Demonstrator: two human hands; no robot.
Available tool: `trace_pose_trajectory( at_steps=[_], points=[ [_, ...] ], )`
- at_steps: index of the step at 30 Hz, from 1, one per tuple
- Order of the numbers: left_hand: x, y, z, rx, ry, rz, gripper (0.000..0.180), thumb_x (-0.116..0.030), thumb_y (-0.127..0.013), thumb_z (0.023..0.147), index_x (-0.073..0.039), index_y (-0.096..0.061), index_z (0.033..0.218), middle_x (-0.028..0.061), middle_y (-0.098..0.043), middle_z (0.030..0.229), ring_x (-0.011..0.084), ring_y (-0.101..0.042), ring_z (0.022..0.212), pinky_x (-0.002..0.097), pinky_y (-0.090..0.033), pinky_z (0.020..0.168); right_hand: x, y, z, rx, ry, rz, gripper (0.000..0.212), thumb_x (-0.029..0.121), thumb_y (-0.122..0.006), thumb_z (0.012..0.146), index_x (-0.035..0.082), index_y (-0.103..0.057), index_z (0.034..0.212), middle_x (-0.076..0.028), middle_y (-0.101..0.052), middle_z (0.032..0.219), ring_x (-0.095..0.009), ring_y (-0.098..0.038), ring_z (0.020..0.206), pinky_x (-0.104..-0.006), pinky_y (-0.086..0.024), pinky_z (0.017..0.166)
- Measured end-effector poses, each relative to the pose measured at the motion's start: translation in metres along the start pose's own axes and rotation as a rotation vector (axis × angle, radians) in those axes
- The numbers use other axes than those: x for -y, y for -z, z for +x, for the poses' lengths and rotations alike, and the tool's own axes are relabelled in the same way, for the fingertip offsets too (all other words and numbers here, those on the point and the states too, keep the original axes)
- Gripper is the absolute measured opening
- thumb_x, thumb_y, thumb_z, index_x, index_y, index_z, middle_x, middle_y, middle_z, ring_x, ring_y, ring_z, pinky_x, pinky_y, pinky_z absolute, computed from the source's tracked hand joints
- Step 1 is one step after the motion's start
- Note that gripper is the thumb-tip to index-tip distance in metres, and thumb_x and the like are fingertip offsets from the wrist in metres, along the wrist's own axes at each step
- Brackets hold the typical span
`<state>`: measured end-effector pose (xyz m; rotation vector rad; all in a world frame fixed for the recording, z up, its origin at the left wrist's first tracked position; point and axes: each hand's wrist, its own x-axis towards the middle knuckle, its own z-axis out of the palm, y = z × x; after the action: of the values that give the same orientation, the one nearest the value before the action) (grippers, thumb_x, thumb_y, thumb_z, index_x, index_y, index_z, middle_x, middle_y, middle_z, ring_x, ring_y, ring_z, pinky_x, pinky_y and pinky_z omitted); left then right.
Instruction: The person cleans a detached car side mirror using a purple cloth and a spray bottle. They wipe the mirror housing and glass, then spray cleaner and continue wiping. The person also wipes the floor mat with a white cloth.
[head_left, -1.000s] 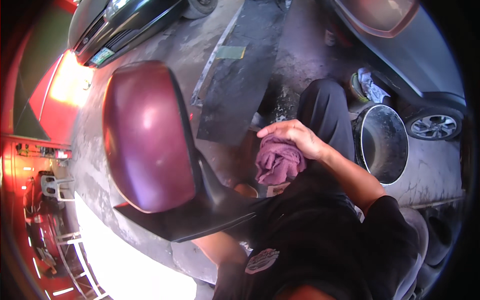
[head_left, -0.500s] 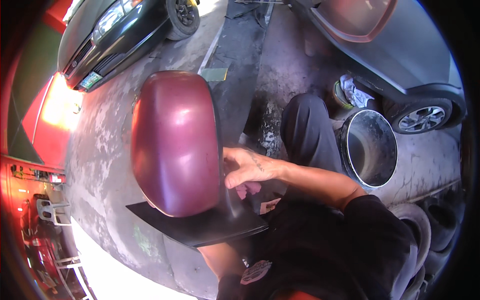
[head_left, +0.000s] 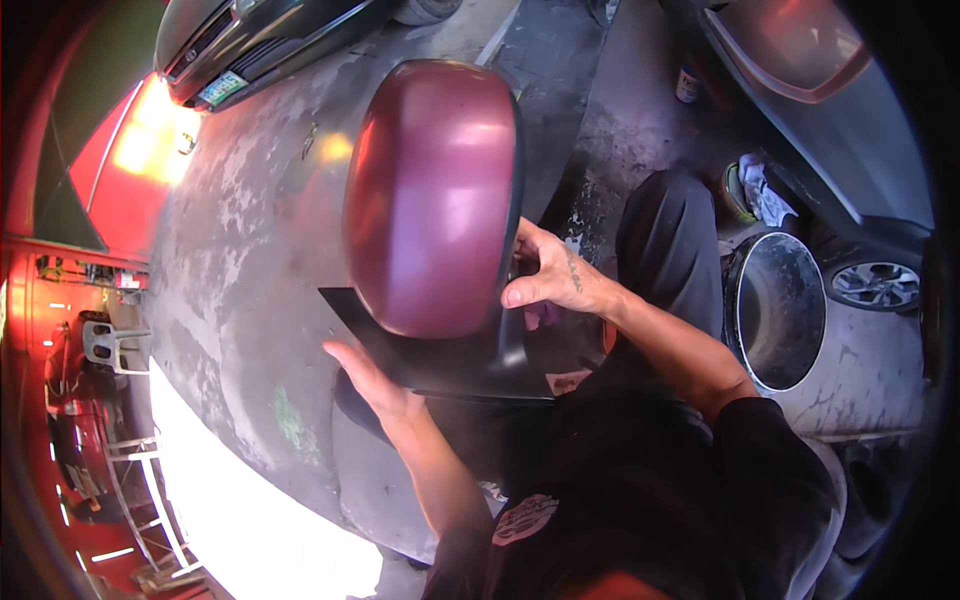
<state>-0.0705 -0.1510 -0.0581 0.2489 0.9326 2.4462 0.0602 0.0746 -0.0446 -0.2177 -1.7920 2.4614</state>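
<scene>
Both hands grasp a maroon mirror housing (head_left: 435, 195): left hand (head_left: 372, 385) under its black base, right hand (head_left: 548, 275) on its edge. Metal bucket (head_left: 778, 310) stands near, right.

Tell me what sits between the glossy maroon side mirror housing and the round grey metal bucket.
In the head view, the right hand gripping the maroon mirror housing and the person's dark-trousered knee lie before the grey bucket.

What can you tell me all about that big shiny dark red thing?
It is a glossy maroon car side-mirror housing with a rounded, smooth painted shell on a black plastic base. It is held up, shell facing the camera. The right hand grips its right edge; the left hand supports the base from below.
</scene>
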Motion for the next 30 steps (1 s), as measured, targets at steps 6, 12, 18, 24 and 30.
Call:
trace_pose_trajectory(
  at_steps=[6,12,18,24,30],
  points=[
    [0.004,0.041,-0.01,-0.008,0.159,-0.048,0.054,-0.035,-0.045,0.108,0.004,-0.046,0.145,0.0173,-0.058,0.139,0.0312,-0.059,0.126,0.0461,-0.05,0.106,0.026,0.0,0.018,0.047,0.125,-0.275,0.088,0.035,-0.084,0.078,-0.001,-0.045,0.148,-0.018,-0.061,0.134,-0.022,-0.064,0.108,-0.0302,-0.052,0.065],
    [0.016,0.065,0.01,0.029,-0.06,-0.043,0.04,-0.016,-0.046,0.102,0.008,-0.056,0.132,0.0168,-0.064,0.126,0.0287,-0.066,0.109,0.0418,-0.056,0.095,0.072,0.013,0.046,0.032,0.053,-0.334,0.041,0.04,-0.073,0.095,0.001,-0.075,0.107,-0.003,-0.073,0.084,-0.013,-0.068,0.065,-0.0299,-0.053,0.058],
    [0.0,0.081,0.017,-0.155,-0.324,0.38,0.043,-0.018,-0.047,0.101,0.01,-0.055,0.132,0.0201,-0.062,0.131,0.0315,-0.064,0.114,0.0447,-0.055,0.097,0.091,0.144,0.113,-0.459,0.208,-1.405,0.03,0.03,-0.074,0.089,0.002,-0.071,0.099,-0.019,-0.069,0.075,-0.031,-0.072,0.075,-0.0431,-0.053,0.07],
    [0.006,0.082,0.021,-0.271,-0.333,0.449,0.045,-0.018,-0.048,0.1,0.012,-0.054,0.133,0.022,-0.061,0.133,0.0338,-0.062,0.118,0.0469,-0.054,0.1,0.019,0.263,0.21,-0.348,-0.176,-1.852,0.043,0.029,-0.068,0.089,0.011,-0.064,0.129,-0.018,-0.07,0.121,-0.035,-0.067,0.114,-0.0427,-0.053,0.099],
    [0.002,0.087,0.02,-0.324,-0.307,0.41,0.046,-0.018,-0.048,0.1,0.012,-0.054,0.133,0.0226,-0.06,0.133,0.0345,-0.062,0.119,0.0477,-0.053,0.101,-0.022,0.266,0.267,-0.412,-0.304,-1.831,0.031,0.016,-0.054,0.095,0.008,-0.068,0.122,-0.018,-0.07,0.122,-0.035,-0.068,0.116,-0.0454,-0.057,0.096]
  ],
)
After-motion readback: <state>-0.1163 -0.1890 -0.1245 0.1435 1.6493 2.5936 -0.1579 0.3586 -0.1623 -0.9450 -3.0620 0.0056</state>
